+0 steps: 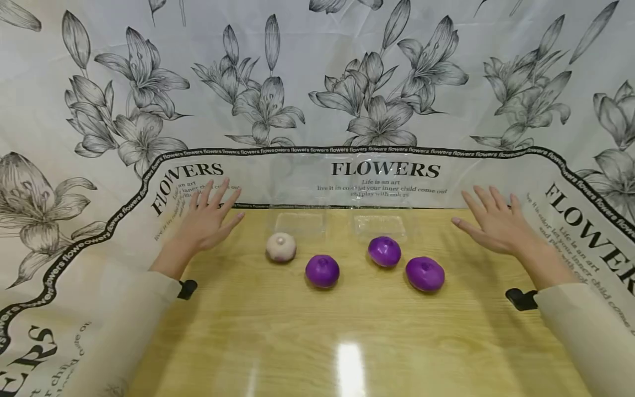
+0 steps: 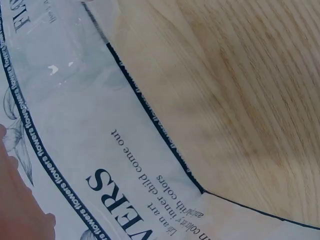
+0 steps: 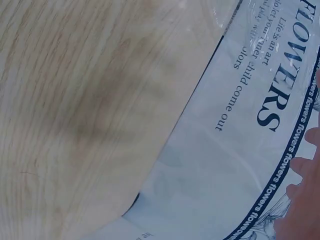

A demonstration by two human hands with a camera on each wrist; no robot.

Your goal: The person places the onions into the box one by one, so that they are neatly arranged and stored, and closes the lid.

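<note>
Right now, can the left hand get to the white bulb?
Probably yes: the left hand is empty, and only bare wooden tabletop shows between it and the white bulb; a clear plastic box sits behind.

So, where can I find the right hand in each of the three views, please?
Head: the right hand is right of centre, around mid-height.
Left wrist: not in this picture.
Right wrist: the right hand is cut off by the right edge, mostly in the lower half.
Shared landmark: the black band lettered "flowers".
</note>
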